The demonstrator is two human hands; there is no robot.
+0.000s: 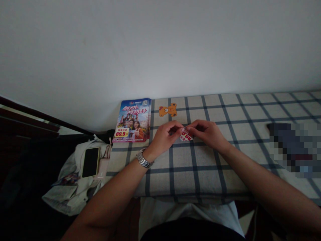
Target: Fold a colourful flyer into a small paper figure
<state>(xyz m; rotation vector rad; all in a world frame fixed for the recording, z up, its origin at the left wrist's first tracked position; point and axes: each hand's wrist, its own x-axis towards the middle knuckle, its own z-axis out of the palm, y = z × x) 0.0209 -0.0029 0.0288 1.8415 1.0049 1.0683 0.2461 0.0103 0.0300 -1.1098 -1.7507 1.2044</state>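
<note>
Between my two hands is a small folded piece of printed paper (186,135), white with red figures, like the print on the stacked flyers. My left hand (167,136), with a metal watch (144,158) on its wrist, pinches one side of it between thumb and finger. On the other side my right hand (207,132) pinches it too, the fingertips of both hands nearly touching. The paper is held just over the checked tablecloth (160,174). Part of it is hidden behind my fingers.
A stack of colourful flyers (132,120) lies left of my hands against the wall. Behind my hands is an orange bear picture (168,109). A phone (90,162) rests on light cloth (67,195) at the left. A blurred dark object (293,144) lies at the right.
</note>
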